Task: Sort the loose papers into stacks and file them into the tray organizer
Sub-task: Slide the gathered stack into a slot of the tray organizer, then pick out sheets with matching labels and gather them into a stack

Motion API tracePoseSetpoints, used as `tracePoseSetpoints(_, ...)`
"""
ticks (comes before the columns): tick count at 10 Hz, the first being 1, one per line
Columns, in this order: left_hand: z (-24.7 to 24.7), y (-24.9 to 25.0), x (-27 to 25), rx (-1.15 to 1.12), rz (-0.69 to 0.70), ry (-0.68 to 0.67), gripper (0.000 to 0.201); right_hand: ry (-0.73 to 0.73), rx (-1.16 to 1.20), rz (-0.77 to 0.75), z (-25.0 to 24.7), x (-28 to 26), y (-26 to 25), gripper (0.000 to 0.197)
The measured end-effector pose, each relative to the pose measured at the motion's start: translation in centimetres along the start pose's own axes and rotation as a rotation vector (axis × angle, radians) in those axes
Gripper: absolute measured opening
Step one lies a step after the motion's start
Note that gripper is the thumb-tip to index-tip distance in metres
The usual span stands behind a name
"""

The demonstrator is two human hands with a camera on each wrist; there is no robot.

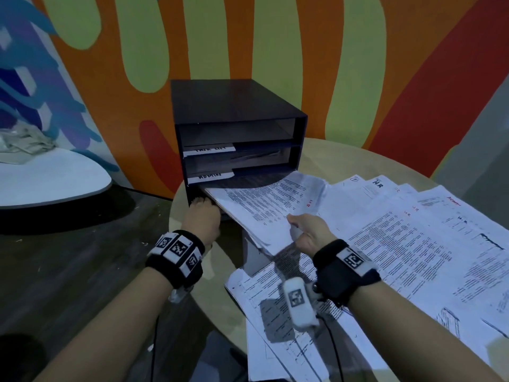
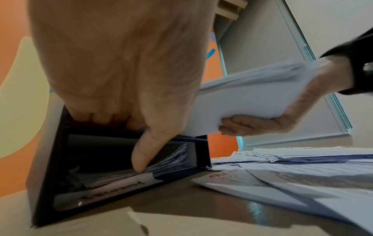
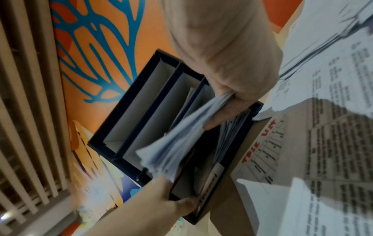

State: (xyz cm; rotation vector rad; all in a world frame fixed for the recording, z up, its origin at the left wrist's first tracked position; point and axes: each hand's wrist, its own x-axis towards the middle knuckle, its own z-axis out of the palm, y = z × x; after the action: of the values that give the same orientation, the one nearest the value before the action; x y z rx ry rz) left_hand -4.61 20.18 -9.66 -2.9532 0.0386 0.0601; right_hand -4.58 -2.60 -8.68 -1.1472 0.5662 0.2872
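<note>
Right hand (image 1: 308, 230): grips stack of papers (image 1: 270, 205) by its near edge, far edge at organizer's (image 1: 237, 106) bottom slot; keep it level
Left hand (image 1: 202, 216): fingers curled over shelf above slot, thumb on filed sheets
Counter (image 1: 330, 158): loose papers fanned alongside

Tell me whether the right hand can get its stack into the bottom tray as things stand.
Probably yes: the right hand grips the stack at the bottom tray, whose shelf the left hand lifts over papers already inside.

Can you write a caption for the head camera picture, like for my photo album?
Right hand feeds a paper stack toward the dark tray organizer while the left hand steadies its bottom slot.
</note>
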Motion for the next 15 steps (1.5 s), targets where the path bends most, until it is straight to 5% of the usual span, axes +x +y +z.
tracePoseSetpoints(1, 0.4, -0.2, 0.1, -0.043, 0.036, 0.084, 0.05, 0.05, -0.052, -0.014, 2.7, 0.2, 0.1, 0.04)
tracePoseSetpoints(2, 0.5, -0.4, 0.2, -0.029, 0.045, 0.068, 0.051, -0.005, -0.117, -0.049, 5.5, 0.1, -0.6, 0.046)
tracePoseSetpoints(4, 0.5, -0.3, 0.1, -0.011, 0.067, 0.08, 0.061, -0.041, -0.338, -0.097, 9.1, -0.1, -0.8, 0.031)
tracePoseSetpoints(5, 0.0, -0.1, 0.1, 0.079, 0.071, 0.061, 0.053, -0.028, -0.351, 0.024, 9.3, 0.5, -1.7, 0.011)
tracePoseSetpoints(6, -0.6, 0.2, -0.1, 0.088, 0.049, 0.014, 0.032, -0.091, -0.176, 0.007, 9.9, 1.3, -2.7, 0.017)
tracePoseSetpoints(8, -1.1, 0.4, -0.5, 0.039, 0.017, 0.062, 0.058, -0.068, 0.071, -0.089, 12.1, 1.9, -2.3, 0.024)
tracePoseSetpoints(9, -1.1, 0.4, -0.5, 0.079, 0.013, 0.063, 0.061, -0.03, 0.06, -0.082, 12.3, 2.1, -1.9, 0.01)
tracePoseSetpoints(10, -1.4, 0.7, -0.8, 0.078, 0.004, 0.052, 0.061, -0.087, -0.045, -0.115, 11.8, 3.0, -1.5, 0.035)
tracePoseSetpoints(11, -2.0, 0.9, -1.0, 0.08, -0.003, 0.033, 0.059, -0.145, -0.095, -0.102, 11.5, 2.9, -1.7, 0.035)
tracePoseSetpoints(13, -3.6, 1.9, -1.2, 0.096, -0.002, -0.056, 0.045, -0.16, -0.078, -0.031, 10.2, 1.9, -2.5, 0.022)
tracePoseSetpoints(15, -5.7, 5.0, -0.9, -0.111, 0.118, -0.01, 0.036, -0.121, -0.104, -0.19, 3.1, -0.5, -6.0, 0.006)
